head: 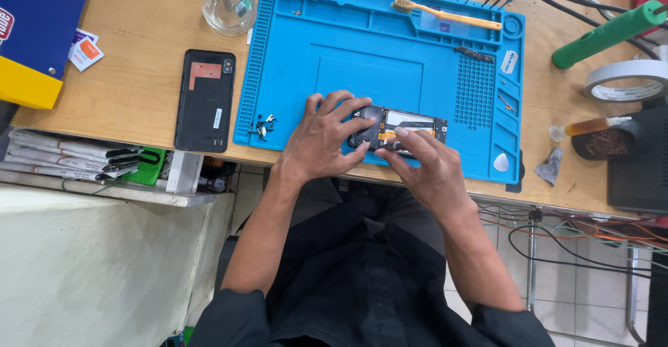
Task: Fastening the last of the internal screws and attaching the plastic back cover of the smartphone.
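We see an opened phone (402, 130), its back removed and its dark inner parts and an orange strip showing, lying flat near the front edge of a blue work mat (390, 55) on the wooden counter (139, 76); the left hand (323, 138) covers the phone's left end, its grip spread, fingers splayed over the mat and the thumb pressed against the phone's near edge; the right hand (428, 166) rests against the phone's near side, its grip loosely curled, fingertips touching the phone's lower edge, though we cannot tell whether it pinches anything. Just left of the left hand, a small cluster of screws (262, 126) lies on the mat's edge; further left, off the mat, a black back cover (205, 100) lies inside up on the counter. Beyond both hands, at the mat's far side, lies a yellow toothbrush (445, 14); a clear glass bottle (226, 3) stands beyond the left hand. Well to the right of the right hand lie a green-handled tool (609, 34), a roll of tape (626, 81) and a small syringe (591, 126) with amber fluid.
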